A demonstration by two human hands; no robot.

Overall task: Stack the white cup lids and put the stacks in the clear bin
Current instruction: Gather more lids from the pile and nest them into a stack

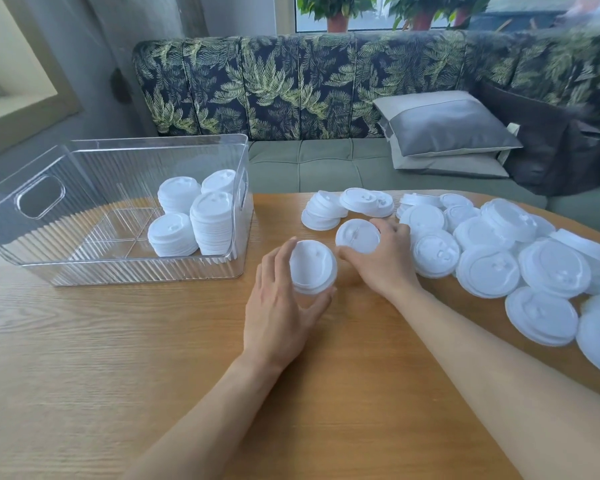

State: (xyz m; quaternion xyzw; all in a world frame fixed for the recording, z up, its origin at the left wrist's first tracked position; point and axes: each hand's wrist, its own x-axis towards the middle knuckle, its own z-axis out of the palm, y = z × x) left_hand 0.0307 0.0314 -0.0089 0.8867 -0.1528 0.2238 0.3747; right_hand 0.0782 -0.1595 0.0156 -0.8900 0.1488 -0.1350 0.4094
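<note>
Single head-worn view, forward and down, close over the wooden table (118,358)

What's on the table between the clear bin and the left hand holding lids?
Nothing. The head view shows only bare table between the bin and the left hand, which grips its lids.

A dark palm-leaf print bench sofa (291,81) with a sage-green seat holds two grey pillows (447,129) at its right end; terracotta-potted green plants (336,10) stand behind it, a light wood-grain table (84,358) before it.
</note>
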